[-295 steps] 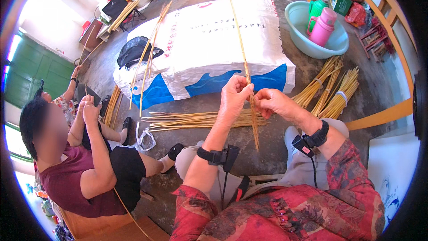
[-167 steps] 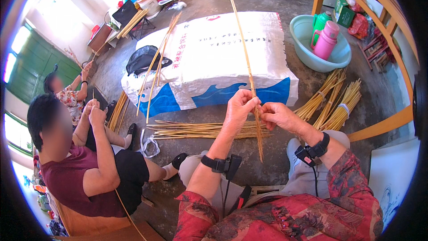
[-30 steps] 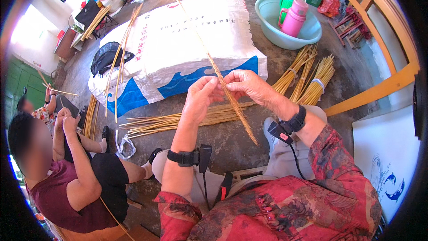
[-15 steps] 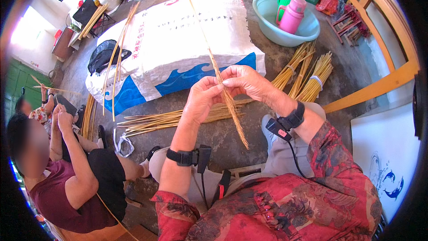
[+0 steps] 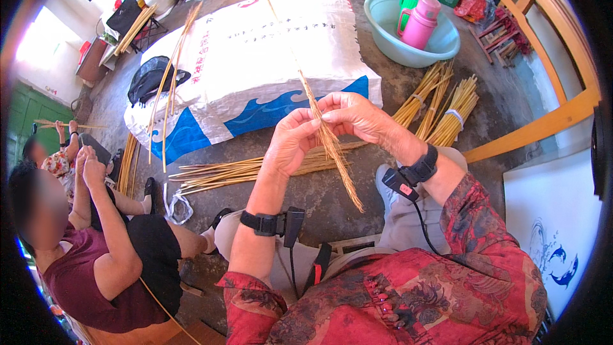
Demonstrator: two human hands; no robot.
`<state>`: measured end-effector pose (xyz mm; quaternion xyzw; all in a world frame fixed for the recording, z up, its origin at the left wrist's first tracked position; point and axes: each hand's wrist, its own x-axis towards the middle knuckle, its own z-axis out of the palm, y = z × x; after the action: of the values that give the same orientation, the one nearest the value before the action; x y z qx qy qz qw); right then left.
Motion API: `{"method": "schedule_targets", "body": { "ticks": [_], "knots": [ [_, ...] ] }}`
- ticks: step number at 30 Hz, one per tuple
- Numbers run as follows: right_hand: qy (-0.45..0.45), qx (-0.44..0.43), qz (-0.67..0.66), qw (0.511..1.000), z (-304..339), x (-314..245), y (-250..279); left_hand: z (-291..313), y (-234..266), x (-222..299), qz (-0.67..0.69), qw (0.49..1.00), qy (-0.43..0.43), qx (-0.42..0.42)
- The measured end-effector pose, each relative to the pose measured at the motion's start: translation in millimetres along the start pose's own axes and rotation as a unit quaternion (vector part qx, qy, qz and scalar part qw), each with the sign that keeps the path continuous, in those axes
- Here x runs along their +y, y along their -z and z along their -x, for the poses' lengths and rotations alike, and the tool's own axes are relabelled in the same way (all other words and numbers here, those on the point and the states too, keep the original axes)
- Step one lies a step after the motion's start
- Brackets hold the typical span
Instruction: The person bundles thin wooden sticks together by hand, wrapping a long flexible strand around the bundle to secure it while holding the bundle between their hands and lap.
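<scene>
A long, thin dried stalk with a feathery seed head (image 5: 338,160), like a broom straw, is held before me at a slant. Its bare end points away over the white sack and its bushy end hangs toward my lap. My left hand (image 5: 292,140) pinches it between thumb and fingers just above the bushy part. From the other side, my right hand (image 5: 356,117) closes on nearly the same spot, its thumb lying on the stalk. The fingertips behind the stalk are partly hidden. Both wrists wear black straps with small devices.
A big white sack with blue waves (image 5: 281,45) lies ahead, a black bag (image 5: 150,82) on it. Stalk bundles (image 5: 249,172) rest on the floor. A basin (image 5: 383,38) holds flasks. A wooden frame (image 5: 536,124) stands right; a person (image 5: 96,249) sits left.
The bushy end of the stalk has swung slightly right and its bare end has dropped lower. Both hands keep their grip in nearly the same place.
</scene>
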<state>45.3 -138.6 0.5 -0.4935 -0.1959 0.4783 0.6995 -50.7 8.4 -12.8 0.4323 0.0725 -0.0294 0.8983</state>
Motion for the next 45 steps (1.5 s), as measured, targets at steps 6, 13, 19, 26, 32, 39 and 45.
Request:
{"method": "schedule_targets", "body": {
  "ticks": [6, 13, 19, 26, 32, 39, 45],
  "knots": [
    [0.008, 0.010, 0.002, 1.000, -1, 2, -1, 1, -1, 2, -0.005, 1.000, 0.005, 0.013],
    [-0.008, 0.030, 0.038, 0.999, 0, 2, -1, 2, -1, 5, -0.015, 1.000, -0.005, 0.022],
    [-0.038, 0.021, 0.072, 0.996, 12, 7, -12, 0, 4, 2, -0.042, 0.996, -0.045, 0.063],
    [-0.012, 0.028, 0.102, 0.994, 9, 10, -6, -3, 5, -4, -0.076, 0.995, -0.030, 0.056],
    [0.025, 0.052, 0.132, 0.990, 5, 16, 3, -4, 5, -17, -0.093, 0.994, 0.016, 0.063],
    [-0.010, 0.053, 0.102, 0.993, 4, 18, 4, -2, 8, -17, -0.108, 0.991, 0.035, 0.074],
    [-0.013, 0.051, 0.143, 0.988, 3, 22, 5, -1, 10, -20, -0.119, 0.988, 0.040, 0.094]
  ]
}}
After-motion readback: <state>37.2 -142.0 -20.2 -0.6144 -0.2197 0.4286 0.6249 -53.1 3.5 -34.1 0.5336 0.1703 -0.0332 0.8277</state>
